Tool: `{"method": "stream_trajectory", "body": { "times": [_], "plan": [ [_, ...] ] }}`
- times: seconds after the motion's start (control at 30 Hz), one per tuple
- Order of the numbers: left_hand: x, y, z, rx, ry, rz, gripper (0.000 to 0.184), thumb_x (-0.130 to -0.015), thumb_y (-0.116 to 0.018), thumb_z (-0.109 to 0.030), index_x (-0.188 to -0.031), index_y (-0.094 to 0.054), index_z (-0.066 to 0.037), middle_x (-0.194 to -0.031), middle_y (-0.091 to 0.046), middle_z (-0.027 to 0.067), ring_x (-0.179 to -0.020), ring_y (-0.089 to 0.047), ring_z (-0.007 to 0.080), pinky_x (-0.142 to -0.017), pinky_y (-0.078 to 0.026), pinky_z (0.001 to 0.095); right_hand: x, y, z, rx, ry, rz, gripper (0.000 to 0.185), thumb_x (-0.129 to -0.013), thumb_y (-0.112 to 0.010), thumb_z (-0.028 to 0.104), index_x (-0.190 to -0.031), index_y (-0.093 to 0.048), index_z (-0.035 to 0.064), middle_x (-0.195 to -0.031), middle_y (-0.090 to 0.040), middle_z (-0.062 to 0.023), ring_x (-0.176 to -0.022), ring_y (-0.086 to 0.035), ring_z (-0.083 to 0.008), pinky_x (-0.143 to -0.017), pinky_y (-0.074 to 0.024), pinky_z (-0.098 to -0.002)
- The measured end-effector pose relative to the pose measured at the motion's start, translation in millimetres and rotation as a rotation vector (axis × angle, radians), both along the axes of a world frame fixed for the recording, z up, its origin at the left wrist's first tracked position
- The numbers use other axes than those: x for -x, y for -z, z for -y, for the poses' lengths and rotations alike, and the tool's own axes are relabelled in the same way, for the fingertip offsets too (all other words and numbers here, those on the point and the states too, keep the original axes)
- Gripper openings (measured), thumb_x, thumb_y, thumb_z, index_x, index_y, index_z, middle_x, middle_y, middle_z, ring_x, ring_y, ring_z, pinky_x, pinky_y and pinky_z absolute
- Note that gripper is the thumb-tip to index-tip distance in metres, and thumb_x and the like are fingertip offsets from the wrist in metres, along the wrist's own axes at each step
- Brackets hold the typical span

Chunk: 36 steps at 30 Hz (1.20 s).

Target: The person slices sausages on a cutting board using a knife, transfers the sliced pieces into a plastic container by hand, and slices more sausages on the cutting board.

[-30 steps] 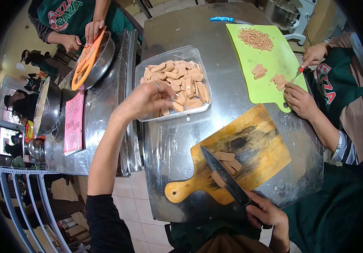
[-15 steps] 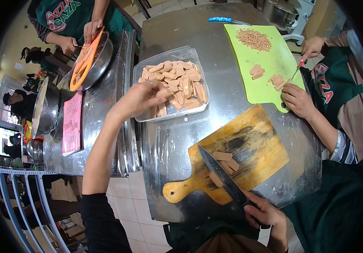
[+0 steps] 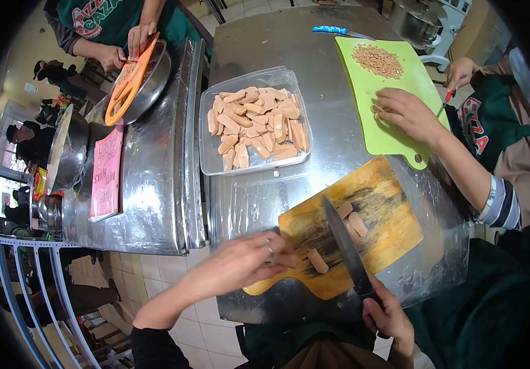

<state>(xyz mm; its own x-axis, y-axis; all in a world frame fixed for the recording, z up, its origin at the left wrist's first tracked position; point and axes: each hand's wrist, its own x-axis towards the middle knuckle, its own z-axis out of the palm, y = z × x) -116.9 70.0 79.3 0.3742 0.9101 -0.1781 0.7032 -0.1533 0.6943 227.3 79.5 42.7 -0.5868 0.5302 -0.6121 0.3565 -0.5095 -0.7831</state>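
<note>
My right hand [image 3: 390, 312] grips the black handle of a kitchen knife [image 3: 346, 249], its dark blade slanting over the wooden cutting board [image 3: 394, 227]. To the right of the blade lie a few pinkish-brown pieces that look like cut sausage [image 3: 356, 224]. Another sausage piece [image 3: 317, 261] sits alone to the left of the blade. My left hand [image 3: 249, 261], with a ring on one finger, hovers by the board's handle, fingers loosely apart and nothing visible in them. Beyond the board, a clear plastic container [image 3: 206, 157] is filled with sausage slices [image 3: 256, 120].
At right, a co-worker's hand [image 3: 409, 117] reaches over a green cutting board [image 3: 394, 144] with chopped bits [image 3: 377, 61]. A blue-handled knife [image 3: 329, 29] lies at the far edge. At upper left, another person holds an orange board [image 3: 123, 104] over a metal bowl [image 3: 157, 80].
My left hand has come back from the container to the wooden board. The knife has shifted right, and the sausage pieces are spread differently. The co-worker's hand has moved left across the green board.
</note>
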Motion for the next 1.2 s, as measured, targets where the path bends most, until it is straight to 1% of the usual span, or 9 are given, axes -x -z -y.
{"method": "stream_trajectory", "body": {
  "times": [0.33, 0.4, 0.5, 0.53, 0.7, 0.8, 0.9, 1.1, 1.2],
  "plan": [
    [-8, 14, 2, -0.157, -0.175, -0.032, 0.032, -0.087, -0.073, -0.014, -0.116, -0.063, -0.006, -0.116, -0.064, 0.0084, -0.108, -0.064, 0.0283, -0.087, -0.054, 0.0378, -2, 7, -3, -0.039, 0.022, -0.031, 0.063, -0.098, -0.045, -0.005, -0.157, -0.029, 0.0105, -0.062, -0.051, -0.0037, -0.047, -0.046, -0.0088, -0.045, -0.0404, -0.0248],
    [15, -2, -18, -0.365, -0.316, -0.092, 0.027, -0.090, -0.069, -0.018, -0.114, -0.064, -0.006, -0.113, -0.066, 0.0141, -0.105, -0.066, 0.0306, -0.089, -0.055, 0.0386, -1, 6, -4, -0.044, 0.015, -0.023, 0.063, -0.098, -0.045, -0.005, -0.157, -0.028, 0.0101, -0.062, -0.051, -0.0037, -0.048, -0.046, -0.0089, -0.045, -0.0406, -0.0250],
    [60, -10, -56, -0.358, -0.605, -0.251, 0.029, -0.092, -0.068, -0.017, -0.114, -0.063, 0.001, -0.107, -0.069, 0.0205, -0.095, -0.070, 0.0353, -0.084, -0.056, 0.0418, -2, 6, -4, -0.031, 0.023, -0.046, 0.062, -0.098, -0.044, -0.005, -0.157, -0.028, 0.0094, -0.063, -0.051, -0.0036, -0.048, -0.046, -0.0091, -0.044, -0.0405, -0.0250],
    [78, -3, -71, -0.361, -0.610, -0.396, 0.031, -0.090, -0.071, -0.020, -0.114, -0.063, -0.001, -0.107, -0.071, 0.0153, -0.096, -0.070, 0.0300, -0.080, -0.055, 0.0380, -3, 8, -3, -0.030, 0.028, -0.054, 0.062, -0.098, -0.044, -0.005, -0.157, -0.028, 0.0092, -0.063, -0.051, -0.0036, -0.047, -0.046, -0.0092, -0.044, -0.0405, -0.0250],
    [79, 3, -140, 0.219, -0.391, -0.966, 0.076, -0.075, -0.080, -0.056, -0.123, -0.057, -0.002, -0.110, -0.071, 0.0170, -0.104, -0.068, 0.0365, -0.088, -0.052, 0.0455, -3, 7, -3, -0.017, 0.028, -0.066, 0.062, -0.099, -0.044, -0.004, -0.157, -0.027, 0.0088, -0.063, -0.050, -0.0035, -0.047, -0.045, -0.0095, -0.044, -0.0398, -0.0248],
    [78, 29, -149, 0.185, -0.410, -1.079, 0.095, -0.065, -0.084, -0.062, -0.126, -0.053, 0.003, -0.112, -0.072, 0.0156, -0.108, -0.068, 0.0297, -0.088, -0.052, 0.0452, -5, 10, -2, -0.006, 0.032, -0.076, 0.061, -0.100, -0.044, -0.003, -0.157, -0.027, 0.0089, -0.063, -0.050, -0.0034, -0.046, -0.046, -0.0096, -0.044, -0.0395, -0.0248],
    [90, 35, -145, 0.127, -0.429, -1.000, 0.083, -0.074, -0.079, -0.059, -0.128, -0.050, -0.002, -0.109, -0.070, 0.0195, -0.107, -0.067, 0.0356, -0.089, -0.052, 0.0446, -4, 10, -4, -0.012, 0.025, -0.089, 0.061, -0.100, -0.045, -0.003, -0.157, -0.027, 0.0094, -0.063, -0.050, -0.0032, -0.047, -0.046, -0.0099, -0.044, -0.0395, -0.0250],
    [109, 28, -142, 0.083, -0.474, -0.773, 0.066, -0.079, -0.080, -0.044, -0.121, -0.052, -0.002, -0.104, -0.070, 0.0203, -0.102, -0.068, 0.0365, -0.090, -0.052, 0.0450, -8, 14, -2, -0.024, 0.022, -0.084, 0.062, -0.100, -0.047, -0.001, -0.157, -0.028, 0.0109, -0.060, -0.048, -0.0027, -0.046, -0.046, -0.0099, -0.044, -0.0400, -0.0253],
    [120, 27, -139, -0.037, -0.505, -0.664, 0.046, -0.086, -0.076, -0.028, -0.118, -0.055, -0.001, -0.098, -0.072, 0.0175, -0.096, -0.071, 0.0309, -0.085, -0.054, 0.0406, -9, 16, -1, -0.012, 0.030, -0.096, 0.062, -0.100, -0.048, 0.000, -0.157, -0.028, 0.0116, -0.059, -0.048, -0.0027, -0.046, -0.046, -0.0099, -0.044, -0.0403, -0.0256]
  ]
}}
